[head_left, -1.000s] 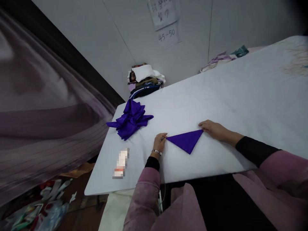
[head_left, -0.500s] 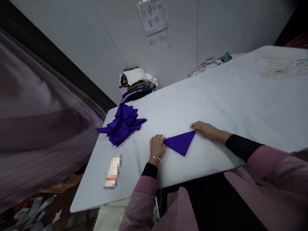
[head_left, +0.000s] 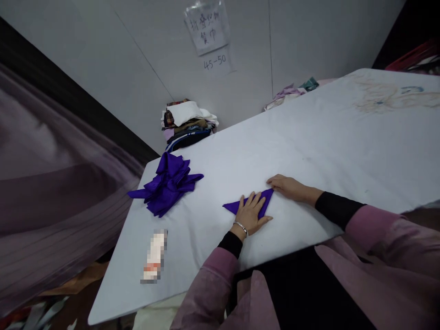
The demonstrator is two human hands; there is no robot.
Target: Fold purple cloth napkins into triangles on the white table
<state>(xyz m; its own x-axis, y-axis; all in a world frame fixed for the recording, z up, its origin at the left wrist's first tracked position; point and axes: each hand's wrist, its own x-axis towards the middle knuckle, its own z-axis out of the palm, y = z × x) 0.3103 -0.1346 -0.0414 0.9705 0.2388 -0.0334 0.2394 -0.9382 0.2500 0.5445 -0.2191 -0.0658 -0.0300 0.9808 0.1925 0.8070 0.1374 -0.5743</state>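
Note:
A purple cloth napkin point(head_left: 267, 200), folded into a flat triangle, lies on the white-covered table point(head_left: 309, 151). Spread flat across its middle is my left hand point(head_left: 250, 216), fingers stretched and thumb out to the right, with a bracelet at the wrist. The hand hides the napkin's centre, while the left tip sticks out past it. At the upper right corner, my right hand point(head_left: 286, 185) has its fingers closed on the tip. Further left rests a loose heap of purple napkins point(head_left: 170, 183), several of them crumpled together.
A blurred-out slim item point(head_left: 154, 256) lies near the table's left front. Folded clothes point(head_left: 189, 123) are stacked behind the far edge, with more cloth point(head_left: 287, 95) further right. Written sheets point(head_left: 208, 30) hang on the wall. A draped purplish fabric point(head_left: 68, 183) borders the left side.
My left hand has moved from the napkin's left tip onto its middle and flattened there. The right hand stays at the right corner. The whole view has shifted slightly.

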